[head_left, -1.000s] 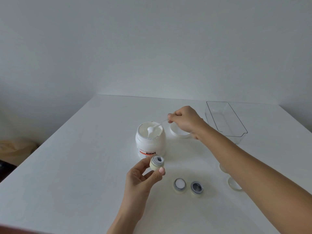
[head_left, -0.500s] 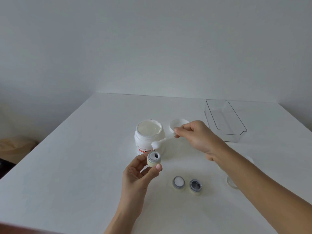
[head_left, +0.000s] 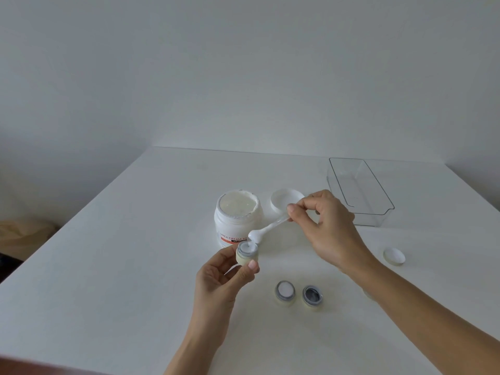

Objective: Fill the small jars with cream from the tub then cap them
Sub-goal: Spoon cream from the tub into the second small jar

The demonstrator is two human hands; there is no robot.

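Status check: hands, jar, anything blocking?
Left hand grips small jar; right hand pinches spatula. Spatula tip at jar mouth, cream going in. Tub open behind. Nothing in the way.

Tub (head_left: 238,220) at table (head_left: 108,266) centre, tub lid (head_left: 284,200) to its right, tray (head_left: 362,190) far right, two jars (head_left: 284,292) near, held jar (head_left: 246,253) before tub, cap (head_left: 394,256) at right.

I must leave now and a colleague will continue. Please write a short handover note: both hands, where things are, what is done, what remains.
Left hand holds a small jar upright.
Right hand pinches the spatula, its creamy tip at that jar's mouth.
Tub is open, its lid beside it.
On the table: one jar filled, one jar empty, one small cap to the right.
Left: finish filling, fill the empty jar, cap all three.
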